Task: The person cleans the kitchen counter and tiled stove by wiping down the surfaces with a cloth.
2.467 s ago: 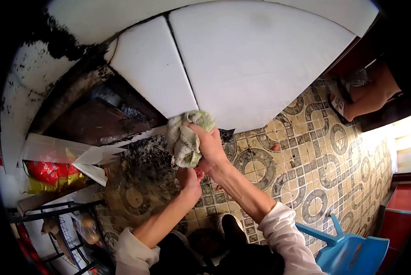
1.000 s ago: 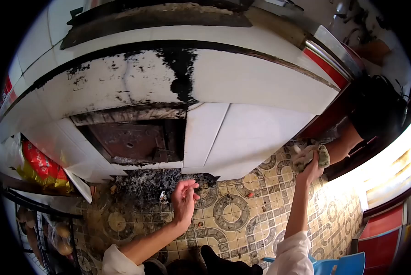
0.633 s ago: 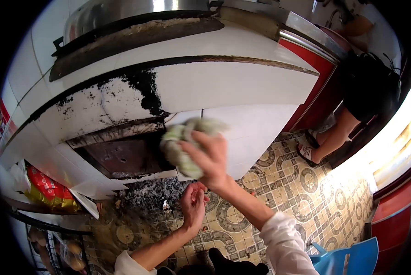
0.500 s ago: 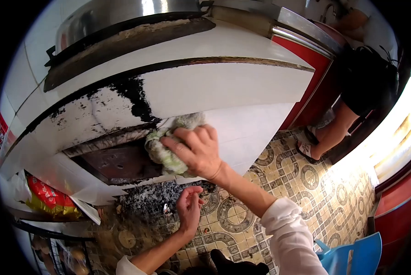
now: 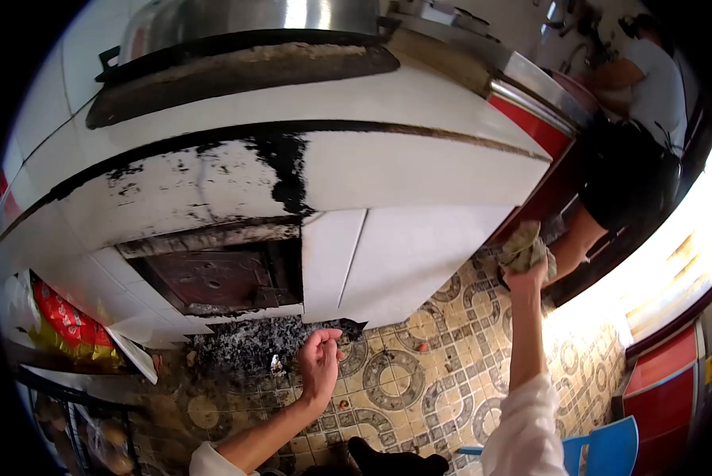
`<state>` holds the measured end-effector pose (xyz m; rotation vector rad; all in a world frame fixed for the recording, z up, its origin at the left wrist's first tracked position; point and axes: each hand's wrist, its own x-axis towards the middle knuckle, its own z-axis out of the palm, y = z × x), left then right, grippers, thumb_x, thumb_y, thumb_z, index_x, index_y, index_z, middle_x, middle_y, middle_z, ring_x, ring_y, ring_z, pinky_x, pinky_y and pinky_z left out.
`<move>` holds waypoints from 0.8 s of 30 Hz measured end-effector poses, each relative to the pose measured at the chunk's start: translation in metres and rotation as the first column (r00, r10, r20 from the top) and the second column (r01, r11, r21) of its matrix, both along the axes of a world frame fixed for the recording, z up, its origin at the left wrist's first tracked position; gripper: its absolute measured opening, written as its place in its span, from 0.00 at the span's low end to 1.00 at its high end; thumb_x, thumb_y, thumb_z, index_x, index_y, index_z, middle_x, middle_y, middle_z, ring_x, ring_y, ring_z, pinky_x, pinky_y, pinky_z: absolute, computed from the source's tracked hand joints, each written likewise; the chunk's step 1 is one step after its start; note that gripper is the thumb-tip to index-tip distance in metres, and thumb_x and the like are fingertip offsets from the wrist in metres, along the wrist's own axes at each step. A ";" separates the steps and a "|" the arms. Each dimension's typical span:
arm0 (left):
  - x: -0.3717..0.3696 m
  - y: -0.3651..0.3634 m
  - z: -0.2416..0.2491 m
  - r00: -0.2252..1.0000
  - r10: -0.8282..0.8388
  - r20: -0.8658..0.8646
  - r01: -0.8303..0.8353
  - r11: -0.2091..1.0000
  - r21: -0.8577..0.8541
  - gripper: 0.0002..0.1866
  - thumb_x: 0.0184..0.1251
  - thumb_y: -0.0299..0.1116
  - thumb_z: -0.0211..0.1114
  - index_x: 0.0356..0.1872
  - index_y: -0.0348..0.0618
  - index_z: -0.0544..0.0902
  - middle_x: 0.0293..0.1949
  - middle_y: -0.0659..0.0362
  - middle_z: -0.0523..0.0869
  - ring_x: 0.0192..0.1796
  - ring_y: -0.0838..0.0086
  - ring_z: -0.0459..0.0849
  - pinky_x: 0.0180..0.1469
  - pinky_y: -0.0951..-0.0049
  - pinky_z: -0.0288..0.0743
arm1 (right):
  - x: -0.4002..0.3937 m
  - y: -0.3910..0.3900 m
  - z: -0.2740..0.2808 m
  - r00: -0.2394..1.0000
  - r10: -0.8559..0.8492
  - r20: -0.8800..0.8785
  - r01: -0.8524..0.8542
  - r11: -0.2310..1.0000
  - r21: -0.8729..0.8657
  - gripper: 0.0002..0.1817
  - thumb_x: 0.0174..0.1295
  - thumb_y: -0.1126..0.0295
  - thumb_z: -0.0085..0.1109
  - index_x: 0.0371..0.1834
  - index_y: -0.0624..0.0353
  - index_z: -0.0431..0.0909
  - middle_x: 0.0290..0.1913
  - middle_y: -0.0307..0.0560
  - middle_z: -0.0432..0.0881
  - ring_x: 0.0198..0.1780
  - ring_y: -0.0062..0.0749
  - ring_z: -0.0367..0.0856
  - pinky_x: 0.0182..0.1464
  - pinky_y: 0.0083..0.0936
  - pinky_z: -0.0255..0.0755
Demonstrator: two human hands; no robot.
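Observation:
My right hand is stretched out to the right, closed on a dirty greenish cloth, apart from the stove. Over the ash on the floor, my left hand is raised with curled fingers and touches nothing; whether the fingers are pressed together is hard to tell. The white tiled stove has black soot stains above a dark metal fire door. A large metal pot sits on top of the stove.
Another person stands at the counter at the upper right. Ash lies on the patterned floor below the fire door. A blue plastic chair is at the lower right, a red bag at the left, and a black rack below it.
My right hand has left the stove front beside the fire door and moved right with the cloth. My left hand has barely moved. The view has shifted, showing more of the other person.

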<state>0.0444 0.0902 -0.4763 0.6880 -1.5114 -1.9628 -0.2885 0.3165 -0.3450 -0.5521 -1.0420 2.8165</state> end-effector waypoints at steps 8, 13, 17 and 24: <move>-0.005 0.003 0.013 1.000 0.015 0.002 -0.015 0.999 -0.042 0.07 0.75 0.29 0.53 0.45 0.41 0.79 0.27 0.67 0.77 0.29 0.85 0.76 0.28 0.82 0.66 | 0.159 -0.125 0.062 0.677 0.017 -0.736 0.316 0.896 0.312 0.30 0.66 0.56 0.58 0.66 0.59 0.62 0.62 0.47 0.71 0.58 0.40 0.76 0.55 0.36 0.79; -0.014 0.008 0.017 1.000 -0.009 -0.004 0.008 0.994 -0.110 0.08 0.72 0.29 0.53 0.44 0.41 0.80 0.26 0.64 0.80 0.26 0.85 0.78 0.28 0.82 0.70 | 0.185 -0.236 0.060 -0.085 0.422 -0.902 0.823 0.540 0.175 0.40 0.50 0.49 0.70 0.62 0.60 0.66 0.56 0.57 0.71 0.55 0.48 0.71 0.53 0.42 0.68; -0.014 -0.002 0.027 1.000 -0.027 -0.009 0.025 0.983 -0.182 0.08 0.73 0.29 0.53 0.45 0.41 0.80 0.25 0.64 0.80 0.27 0.87 0.77 0.28 0.83 0.69 | 0.166 -0.239 0.067 -0.088 0.518 -0.851 0.931 0.348 0.115 0.42 0.44 0.48 0.73 0.60 0.59 0.69 0.50 0.55 0.72 0.54 0.49 0.70 0.54 0.45 0.65; -0.014 -0.021 0.010 0.992 0.109 -0.062 -0.120 0.970 -0.209 0.06 0.71 0.27 0.55 0.44 0.41 0.79 0.30 0.63 0.82 0.26 0.83 0.77 0.28 0.79 0.70 | -0.048 -0.097 0.038 0.228 0.015 -0.974 0.236 0.969 0.070 0.32 0.61 0.64 0.58 0.65 0.69 0.63 0.63 0.57 0.72 0.60 0.37 0.73 0.67 0.37 0.62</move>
